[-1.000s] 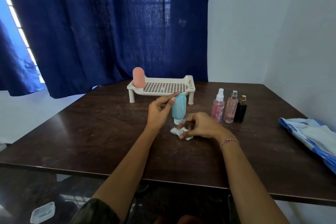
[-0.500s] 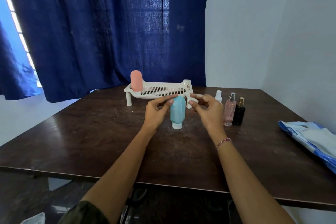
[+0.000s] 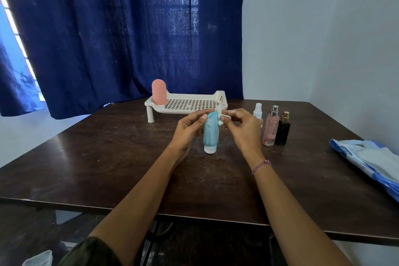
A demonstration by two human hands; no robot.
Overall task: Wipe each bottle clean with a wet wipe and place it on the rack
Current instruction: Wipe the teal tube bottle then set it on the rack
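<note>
Right, on my feed the teal bottle (image 3: 211, 130) stands cap-down on the dark table (image 3: 108, 157), just in front of the rack (image 3: 222, 95). The left hand (image 3: 187, 129) steadies it, with thumb and fingertips curled onto the rounded upper end. The right hand (image 3: 241, 127) pinches a crumpled wet wipe (image 3: 223, 117) between thumb and forefinger and holds it against the upper right side of the bottle. A bracelet (image 3: 261, 166) sits on that wrist.

The rack is a white perforated tray on short legs, near the far edge of the table. A pink bottle (image 3: 159, 92) stands upright on its left end.

Three more bottles stand in a tight row to the right of the hands. The white-capped spray bottle (image 3: 258, 110) is partly hidden behind the right hand. The pink spray bottle (image 3: 270, 128) has a silver top and shows a rosy liquid through clear walls. The black bottle (image 3: 282, 130) has a gold cap, and I cannot tell what it contains.

At the right edge of the table lies a blue and white pack (image 3: 367, 157). It may be the wipes pouch, though the lens distorts it too much for me to be sure. A dark blue curtain (image 3: 108, 28) hangs behind the table.
</note>
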